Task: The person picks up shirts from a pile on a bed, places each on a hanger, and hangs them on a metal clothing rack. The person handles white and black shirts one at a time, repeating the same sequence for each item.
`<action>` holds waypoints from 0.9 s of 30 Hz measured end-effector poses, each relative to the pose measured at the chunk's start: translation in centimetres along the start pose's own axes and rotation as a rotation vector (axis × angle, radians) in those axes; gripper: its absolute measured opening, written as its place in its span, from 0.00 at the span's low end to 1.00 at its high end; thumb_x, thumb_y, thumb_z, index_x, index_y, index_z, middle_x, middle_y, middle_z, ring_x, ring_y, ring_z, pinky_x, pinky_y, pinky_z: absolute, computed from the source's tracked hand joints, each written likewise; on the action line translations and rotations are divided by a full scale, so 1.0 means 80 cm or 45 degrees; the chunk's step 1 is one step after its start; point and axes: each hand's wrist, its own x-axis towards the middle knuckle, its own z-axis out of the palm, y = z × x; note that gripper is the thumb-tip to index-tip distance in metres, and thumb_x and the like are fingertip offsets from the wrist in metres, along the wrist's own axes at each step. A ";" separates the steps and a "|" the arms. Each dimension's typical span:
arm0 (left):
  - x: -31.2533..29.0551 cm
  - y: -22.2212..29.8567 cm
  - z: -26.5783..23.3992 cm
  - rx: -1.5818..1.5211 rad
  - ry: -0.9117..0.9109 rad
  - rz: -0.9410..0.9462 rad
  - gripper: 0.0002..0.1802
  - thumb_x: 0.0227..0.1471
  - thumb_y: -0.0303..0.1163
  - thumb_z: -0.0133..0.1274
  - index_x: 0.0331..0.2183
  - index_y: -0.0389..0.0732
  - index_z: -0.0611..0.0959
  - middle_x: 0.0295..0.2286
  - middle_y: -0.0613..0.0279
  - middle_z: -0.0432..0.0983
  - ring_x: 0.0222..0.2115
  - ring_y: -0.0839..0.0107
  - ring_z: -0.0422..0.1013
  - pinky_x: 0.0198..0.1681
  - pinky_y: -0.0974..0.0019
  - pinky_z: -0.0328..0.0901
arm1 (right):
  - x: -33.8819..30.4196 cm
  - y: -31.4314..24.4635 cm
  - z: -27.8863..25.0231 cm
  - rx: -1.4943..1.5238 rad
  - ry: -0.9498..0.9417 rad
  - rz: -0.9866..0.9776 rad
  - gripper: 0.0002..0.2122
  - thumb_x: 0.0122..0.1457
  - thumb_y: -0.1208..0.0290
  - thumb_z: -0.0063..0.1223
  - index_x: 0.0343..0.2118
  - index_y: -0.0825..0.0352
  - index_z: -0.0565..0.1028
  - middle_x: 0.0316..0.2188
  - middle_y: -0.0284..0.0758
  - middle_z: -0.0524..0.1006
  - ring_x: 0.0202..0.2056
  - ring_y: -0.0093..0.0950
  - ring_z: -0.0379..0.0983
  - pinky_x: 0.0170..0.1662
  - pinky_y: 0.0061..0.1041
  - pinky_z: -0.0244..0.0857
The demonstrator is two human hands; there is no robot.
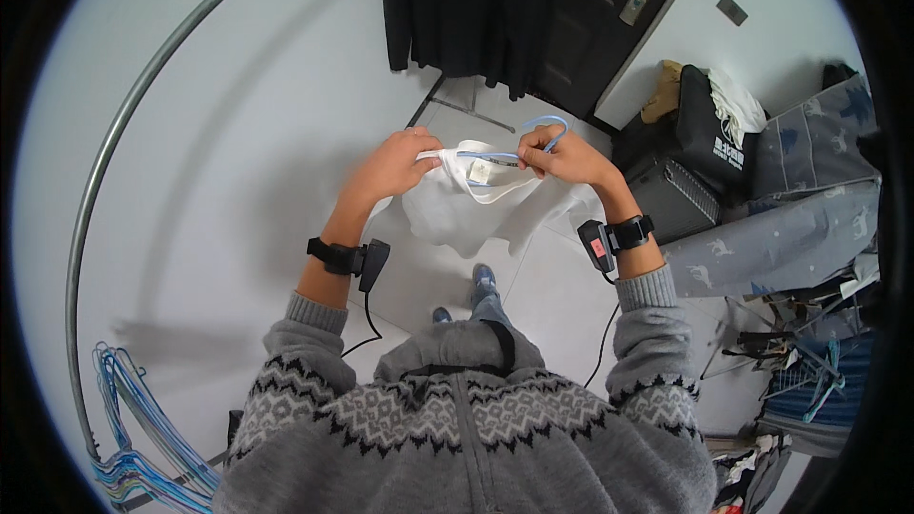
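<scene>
A white shirt (pixel 466 214) hangs in front of me, its round neckline turned up and a pale label showing inside the collar. A light blue clothes hanger (pixel 545 121) runs through the neck opening, with its curved hook sticking up at the right. My left hand (pixel 400 160) pinches the shirt's fabric at the left side of the collar. My right hand (pixel 562 154) is closed round the hanger near its hook, beside the right side of the neckline. Most of the hanger inside the shirt is hidden by cloth.
At the left a curved metal rail (pixel 109 148) rises, with several blue hangers (pixel 133 419) at its lower end. Ahead hang a black sweatshirt (pixel 466 14) and a dark door (pixel 590 19). On the right stand a black bag (pixel 709 133) and a grey patterned cover (pixel 771 243).
</scene>
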 end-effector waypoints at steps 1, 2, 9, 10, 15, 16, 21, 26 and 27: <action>0.010 -0.007 -0.003 -0.043 0.065 0.017 0.09 0.54 0.28 0.58 0.38 0.36 0.84 0.33 0.54 0.77 0.35 0.52 0.73 0.41 0.57 0.67 | 0.013 0.004 -0.009 -0.037 0.012 -0.049 0.12 0.63 0.65 0.55 0.26 0.67 0.79 0.18 0.26 0.74 0.22 0.19 0.67 0.30 0.22 0.62; 0.031 -0.010 -0.002 -0.077 0.101 0.004 0.08 0.54 0.27 0.58 0.37 0.35 0.83 0.33 0.54 0.77 0.35 0.53 0.73 0.40 0.58 0.67 | 0.023 0.012 -0.030 -0.049 0.019 -0.097 0.11 0.62 0.64 0.56 0.28 0.67 0.79 0.19 0.27 0.75 0.24 0.20 0.68 0.32 0.22 0.62; 0.120 -0.058 -0.041 0.103 0.429 -0.016 0.04 0.51 0.21 0.59 0.33 0.34 0.82 0.29 0.56 0.76 0.31 0.57 0.72 0.37 0.62 0.66 | 0.077 0.073 -0.127 -0.234 0.381 -0.255 0.11 0.61 0.68 0.60 0.43 0.67 0.78 0.35 0.33 0.79 0.38 0.24 0.73 0.43 0.25 0.69; 0.133 -0.066 -0.053 0.103 0.462 0.000 0.04 0.51 0.21 0.59 0.32 0.33 0.81 0.29 0.56 0.76 0.31 0.58 0.72 0.36 0.63 0.66 | 0.089 0.081 -0.141 -0.226 0.420 -0.243 0.12 0.61 0.68 0.60 0.45 0.67 0.78 0.37 0.34 0.80 0.37 0.25 0.74 0.45 0.25 0.69; 0.194 -0.093 -0.096 0.142 0.499 -0.049 0.02 0.52 0.22 0.58 0.31 0.35 0.81 0.29 0.56 0.76 0.31 0.56 0.72 0.35 0.61 0.66 | 0.147 0.116 -0.198 -0.187 0.563 -0.281 0.13 0.61 0.65 0.61 0.41 0.71 0.82 0.28 0.35 0.82 0.30 0.21 0.74 0.36 0.22 0.68; 0.207 -0.093 -0.093 0.146 0.502 -0.053 0.03 0.52 0.21 0.58 0.31 0.34 0.80 0.28 0.56 0.76 0.31 0.58 0.72 0.36 0.62 0.66 | 0.153 0.123 -0.211 -0.199 0.571 -0.246 0.13 0.61 0.65 0.61 0.41 0.71 0.82 0.28 0.34 0.82 0.30 0.20 0.74 0.36 0.21 0.68; 0.259 -0.121 -0.121 0.303 0.551 -0.099 0.06 0.57 0.29 0.57 0.33 0.35 0.81 0.30 0.53 0.77 0.32 0.52 0.73 0.37 0.57 0.67 | 0.217 0.128 -0.248 -0.245 0.698 -0.384 0.12 0.61 0.67 0.59 0.41 0.70 0.82 0.25 0.39 0.81 0.24 0.23 0.73 0.31 0.23 0.66; 0.305 -0.172 -0.140 0.261 0.568 -0.369 0.12 0.60 0.34 0.54 0.34 0.34 0.80 0.31 0.48 0.77 0.33 0.49 0.73 0.39 0.55 0.66 | 0.271 0.126 -0.280 -0.228 0.804 -0.327 0.11 0.61 0.69 0.58 0.40 0.72 0.82 0.25 0.37 0.81 0.26 0.21 0.73 0.33 0.21 0.66; 0.315 -0.184 -0.146 0.250 0.603 -0.343 0.12 0.61 0.34 0.53 0.34 0.34 0.79 0.31 0.47 0.77 0.33 0.49 0.73 0.39 0.55 0.66 | 0.281 0.126 -0.287 -0.224 0.798 -0.308 0.11 0.62 0.69 0.58 0.40 0.73 0.82 0.26 0.37 0.81 0.28 0.20 0.74 0.34 0.21 0.67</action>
